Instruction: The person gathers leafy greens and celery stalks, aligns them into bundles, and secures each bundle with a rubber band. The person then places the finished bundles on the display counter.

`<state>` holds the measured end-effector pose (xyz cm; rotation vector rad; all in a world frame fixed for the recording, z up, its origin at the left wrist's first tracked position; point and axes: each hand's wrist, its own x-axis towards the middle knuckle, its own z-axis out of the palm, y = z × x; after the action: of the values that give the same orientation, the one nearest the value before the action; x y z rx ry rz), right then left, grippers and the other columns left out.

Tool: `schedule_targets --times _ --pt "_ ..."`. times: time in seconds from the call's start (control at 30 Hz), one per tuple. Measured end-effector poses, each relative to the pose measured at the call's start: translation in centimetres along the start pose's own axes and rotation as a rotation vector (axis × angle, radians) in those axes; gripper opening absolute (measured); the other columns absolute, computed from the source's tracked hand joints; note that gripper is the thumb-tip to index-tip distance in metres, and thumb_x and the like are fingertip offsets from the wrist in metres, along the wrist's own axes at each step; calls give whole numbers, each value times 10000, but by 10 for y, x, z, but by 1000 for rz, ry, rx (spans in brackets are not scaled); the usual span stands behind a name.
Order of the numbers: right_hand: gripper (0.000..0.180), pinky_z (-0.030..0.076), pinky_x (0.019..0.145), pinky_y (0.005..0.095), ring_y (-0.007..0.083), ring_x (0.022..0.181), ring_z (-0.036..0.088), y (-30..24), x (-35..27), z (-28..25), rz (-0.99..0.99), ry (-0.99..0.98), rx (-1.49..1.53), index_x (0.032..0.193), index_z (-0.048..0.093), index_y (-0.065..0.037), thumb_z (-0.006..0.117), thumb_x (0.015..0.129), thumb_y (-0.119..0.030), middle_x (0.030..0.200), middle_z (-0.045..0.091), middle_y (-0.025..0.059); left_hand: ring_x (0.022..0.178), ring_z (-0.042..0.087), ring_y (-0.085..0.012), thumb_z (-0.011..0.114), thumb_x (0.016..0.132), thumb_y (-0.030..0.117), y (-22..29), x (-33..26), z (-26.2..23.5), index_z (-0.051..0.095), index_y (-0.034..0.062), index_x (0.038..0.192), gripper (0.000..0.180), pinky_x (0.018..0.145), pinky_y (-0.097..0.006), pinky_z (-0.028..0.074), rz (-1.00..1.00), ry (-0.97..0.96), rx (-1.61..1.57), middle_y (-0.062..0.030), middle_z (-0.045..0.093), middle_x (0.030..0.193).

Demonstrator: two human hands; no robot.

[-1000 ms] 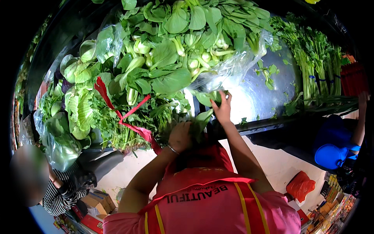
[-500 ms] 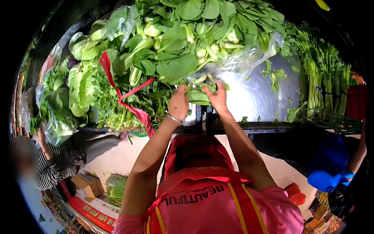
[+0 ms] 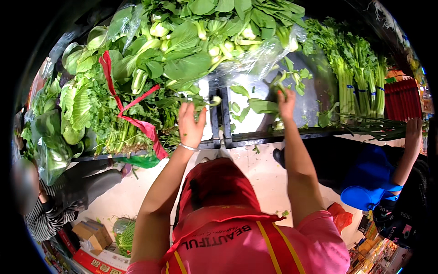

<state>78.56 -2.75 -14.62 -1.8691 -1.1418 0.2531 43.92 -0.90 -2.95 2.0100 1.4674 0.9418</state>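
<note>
Head view: the right hand (image 3: 285,101) grasps a leafy green (image 3: 264,107); the left hand (image 3: 190,124) touches loose greens (image 3: 199,101), its grip unclear.

Room over metal tray (image 3: 315,102) between right grip (image 3: 286,105) and celery (image 3: 358,89); plastic film (image 3: 260,61) blocks far-left part.

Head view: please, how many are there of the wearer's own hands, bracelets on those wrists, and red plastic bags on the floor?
Left hand and right hand: 2
Silver bracelet: 1
Red plastic bag: 1
Total: 4
</note>
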Motion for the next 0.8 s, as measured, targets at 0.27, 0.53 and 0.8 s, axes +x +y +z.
schedule_targets --times 0.27,0.53,0.8 --pt "437 43 1098 490 258 1360 108 -70 -75 17 -354 -927 -123 1121 576 -224 557 765 29 1430 273 -55 1064 366 -361 638 686 33 41 -38 -20 443 46 1188 538 929 -429 283 210 -143 115 -195 370 1178" --pt "428 405 909 285 186 1044 532 -30 -36 -85 110 -655 260 1048 608 -34 410 724 164 1121 593 98 1131 332 -415 630 715 44 92 -57 22 406 1 1197 534 968 -432 297 226 -427 -107 -229 304 1228" --pt "444 318 991 387 308 1198 403 183 80 -128 35 353 -137 1261 447 -64 525 824 -61 1286 444 171 1224 256 -434 667 748 167 84 22 147 330 7 1297 664 1002 -456 265 215 -373 8 -230 274 1318"
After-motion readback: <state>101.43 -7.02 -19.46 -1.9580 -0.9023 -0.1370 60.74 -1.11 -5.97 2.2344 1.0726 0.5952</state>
